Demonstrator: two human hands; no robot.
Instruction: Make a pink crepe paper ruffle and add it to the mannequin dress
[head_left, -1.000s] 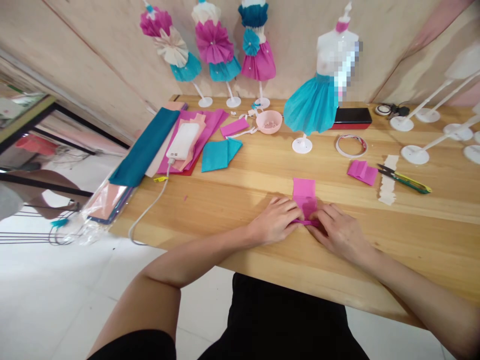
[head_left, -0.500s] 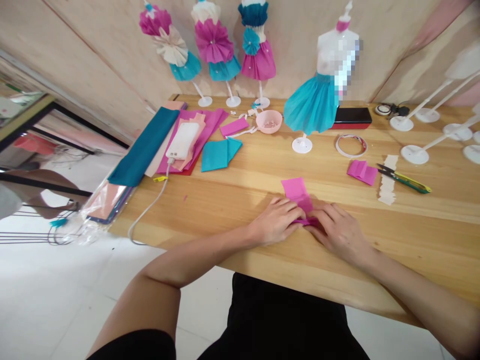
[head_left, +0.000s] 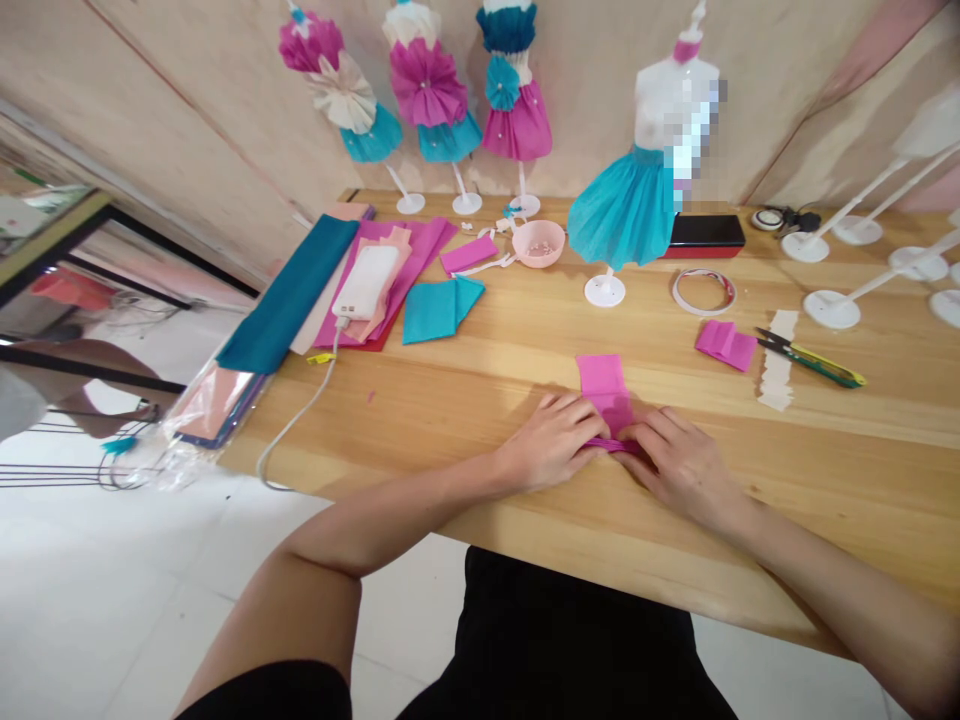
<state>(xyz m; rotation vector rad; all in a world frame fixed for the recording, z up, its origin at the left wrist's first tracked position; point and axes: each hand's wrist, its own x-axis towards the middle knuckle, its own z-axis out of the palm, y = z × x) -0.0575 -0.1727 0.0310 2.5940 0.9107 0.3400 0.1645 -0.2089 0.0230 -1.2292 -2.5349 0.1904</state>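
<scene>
A strip of magenta crepe paper (head_left: 604,385) lies on the wooden table in front of me, its near end folded into a narrow layered band. My left hand (head_left: 559,438) pinches the left end of that band, fingers closed. At the band's right end, my right hand (head_left: 671,455) grips it between thumb and fingers. The far part of the strip stretches flat away from me. Another folded magenta paper piece (head_left: 726,345) rests to the right, beside thread snips (head_left: 814,358) lying across a cream paper strip with jagged edges (head_left: 776,385).
At the back stands a dress form in a turquoise skirt (head_left: 622,210), near a pink bowl (head_left: 538,245) and a tape roll (head_left: 705,292). Left are folded turquoise paper (head_left: 431,310), coloured paper sheets (head_left: 292,290) and a white power bank (head_left: 367,280) with a cable. Bare stands (head_left: 832,308) are at right.
The strip's far end has swung slightly to the right and lies straighter. Both hands stay in nearly the same place, still pinching the folded band.
</scene>
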